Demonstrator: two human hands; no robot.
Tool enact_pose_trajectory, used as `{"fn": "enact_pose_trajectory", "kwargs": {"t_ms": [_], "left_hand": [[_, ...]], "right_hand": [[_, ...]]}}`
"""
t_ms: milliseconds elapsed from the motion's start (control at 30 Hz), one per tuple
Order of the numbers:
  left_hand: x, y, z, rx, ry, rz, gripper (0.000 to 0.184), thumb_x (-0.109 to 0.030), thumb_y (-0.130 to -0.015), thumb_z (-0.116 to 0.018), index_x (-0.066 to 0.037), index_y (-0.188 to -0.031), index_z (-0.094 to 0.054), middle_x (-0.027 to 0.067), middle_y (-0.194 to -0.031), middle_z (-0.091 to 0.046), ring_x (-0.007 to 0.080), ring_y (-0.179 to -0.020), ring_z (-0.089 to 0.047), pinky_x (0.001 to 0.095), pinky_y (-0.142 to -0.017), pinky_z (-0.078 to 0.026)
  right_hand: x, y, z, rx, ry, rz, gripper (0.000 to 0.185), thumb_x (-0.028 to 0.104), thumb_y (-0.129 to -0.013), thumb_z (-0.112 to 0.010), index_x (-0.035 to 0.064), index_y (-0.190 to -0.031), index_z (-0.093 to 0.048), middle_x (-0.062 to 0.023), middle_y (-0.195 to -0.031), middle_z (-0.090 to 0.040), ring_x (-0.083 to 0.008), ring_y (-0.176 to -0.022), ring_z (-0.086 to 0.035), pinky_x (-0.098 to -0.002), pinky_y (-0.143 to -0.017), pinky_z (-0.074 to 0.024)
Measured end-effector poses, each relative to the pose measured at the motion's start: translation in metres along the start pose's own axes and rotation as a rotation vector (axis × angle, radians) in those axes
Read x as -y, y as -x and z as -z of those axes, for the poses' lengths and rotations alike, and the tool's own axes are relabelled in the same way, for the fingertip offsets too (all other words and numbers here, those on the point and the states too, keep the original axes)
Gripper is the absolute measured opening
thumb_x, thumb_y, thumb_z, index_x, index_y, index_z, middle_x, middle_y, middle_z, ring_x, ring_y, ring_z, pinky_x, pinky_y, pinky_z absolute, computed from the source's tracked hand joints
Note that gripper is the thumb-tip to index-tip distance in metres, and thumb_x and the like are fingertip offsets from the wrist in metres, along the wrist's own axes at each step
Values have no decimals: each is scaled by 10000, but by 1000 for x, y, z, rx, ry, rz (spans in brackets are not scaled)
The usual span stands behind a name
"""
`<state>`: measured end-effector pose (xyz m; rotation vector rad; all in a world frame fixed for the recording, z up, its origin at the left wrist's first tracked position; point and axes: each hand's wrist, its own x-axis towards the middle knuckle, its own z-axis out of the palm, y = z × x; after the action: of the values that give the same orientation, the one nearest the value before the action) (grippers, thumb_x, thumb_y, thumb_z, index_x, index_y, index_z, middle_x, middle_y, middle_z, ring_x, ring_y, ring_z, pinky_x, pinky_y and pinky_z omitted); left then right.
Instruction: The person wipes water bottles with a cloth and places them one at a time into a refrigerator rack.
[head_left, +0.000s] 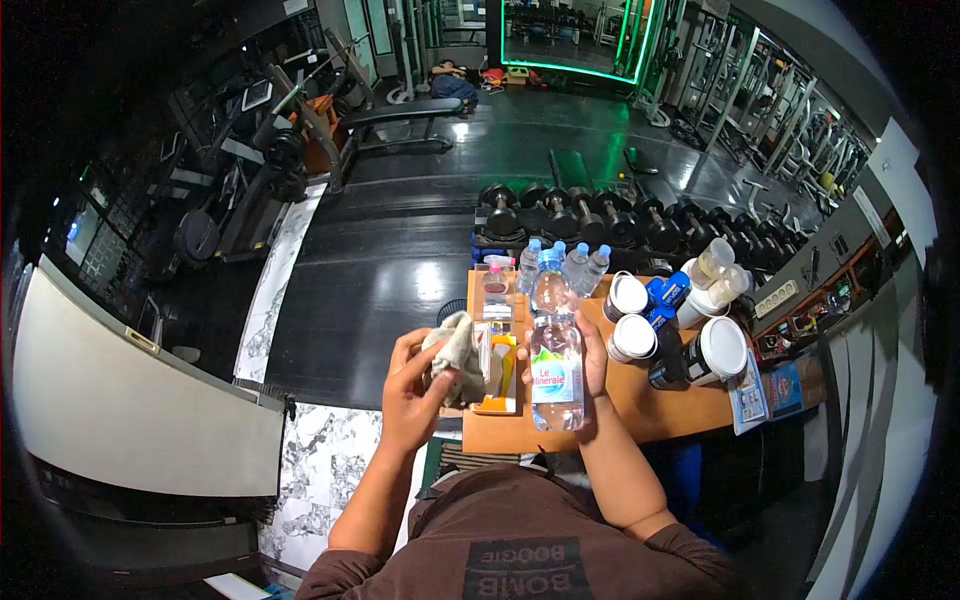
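My left hand (pixel 412 388) grips a crumpled, light grey-beige cloth (pixel 456 350), held up in front of the table's left edge. In my right hand (pixel 593 362) is a clear water bottle (pixel 557 375) with a blue cap and a "Le Minerale" label, upright and facing me. A gap lies between the cloth and the bottle. Behind the bottle, several more blue-capped bottles (pixel 597 262) stand on the wooden table (pixel 640 425). A clear bottle with a pink cap (pixel 495 285) stands to their left, and below it an orange and white box (pixel 495 402) lies partly hidden by the cloth.
White-lidded tubs (pixel 720 348) and blue packages (pixel 668 292) crowd the table's right side. Beyond the table runs a rack of dumbbells (pixel 610 210). A white cabinet (pixel 140 380) stands at left, and a bench (pixel 410 112) sits farther back. Someone lies on the floor (pixel 453 85) at the back.
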<state>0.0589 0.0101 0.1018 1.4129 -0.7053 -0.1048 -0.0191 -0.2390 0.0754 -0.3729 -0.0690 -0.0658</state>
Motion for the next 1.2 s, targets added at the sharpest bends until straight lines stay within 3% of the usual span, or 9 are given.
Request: {"fn": "enact_pose_trajectory", "kwargs": {"t_ms": [233,333,500,567,633,700,767,800,1200], "left_hand": [[14,-52,-12,62,-103,-21,414,-65,-1005,-657,40,-1405,-635,127,-1422,-511,213,-1344,-529,322,-1123,-414],[22,-93,-23,130,-84,-66,394,-57,-1013,-662,13,-1400,-646,110,-1418,-531,203,-1341,-535,318,-1120,-416],[12,-130,-43,290,-125,-157,363,-57,-1018,-672,-41,-1382,-674,104,-1420,-553,204,-1337,-549,326,-1087,-466],[5,-128,-51,284,-153,-118,374,-2,-970,-708,-56,-1340,-705,114,-1398,-564,231,-1305,-575,345,-1078,-484],[5,-121,-56,279,-490,-359,411,51,-906,-744,-76,-1297,-734,125,-1352,-577,275,-1254,-607,361,-1051,-504],[4,-116,-65,253,-493,-419,453,96,-842,-766,-87,-1256,-754,136,-1312,-584,311,-1202,-623,381,-1025,-523],[0,-108,-68,234,-568,-379,449,91,-840,-761,-88,-1252,-753,142,-1314,-586,318,-1185,-630,392,-1002,-540],[-1,-106,-69,224,-558,-357,439,72,-838,-766,-93,-1245,-755,141,-1308,-591,322,-1156,-642,401,-976,-554],[-11,-57,-71,353,-542,-340,518,68,-802,-727,-110,-1288,-739,141,-1201,-598,329,-1045,-645,417,-926,-536]], "right_hand": [[-16,8,-7,-104,75,-45,605,562,-1092,-408,41,-1340,-588,-172,-1150,-672,-327,-931,-714,-506,-681,-638],[-21,12,-22,-76,258,42,542,476,-1128,-392,99,-1511,-460,-149,-1101,-673,-293,-901,-730,-457,-722,-639],[-25,13,-14,-121,299,-59,557,511,-1117,-418,89,-1477,-466,-150,-1093,-705,-302,-857,-744,-482,-727,-650],[-26,11,-16,-45,400,119,517,424,-1136,-423,115,-1549,-404,-126,-1207,-686,-253,-979,-730,-427,-855,-626],[-27,6,-20,-80,465,193,521,375,-1141,-421,123,-1593,-361,-101,-1284,-653,-219,-1058,-700,-391,-916,-592],[-24,3,-19,-118,532,268,536,327,-1147,-418,132,-1637,-318,-77,-1360,-620,-185,-1138,-669,-354,-977,-558],[-22,2,-10,-125,654,309,627,298,-1145,-400,74,-1688,-182,-106,-1576,-447,-187,-1368,-527,-340,-1122,-462],[-21,4,-17,-125,633,279,638,292,-1146,-396,70,-1695,-159,-107,-1653,-359,-197,-1473,-416,-336,-1217,-342],[-4,-2,-8,-116,607,412,606,345,-1149,-390,153,-1689,-192,-116,-1495,-526,-212,-1277,-597,-365,-1111,-488]]}}
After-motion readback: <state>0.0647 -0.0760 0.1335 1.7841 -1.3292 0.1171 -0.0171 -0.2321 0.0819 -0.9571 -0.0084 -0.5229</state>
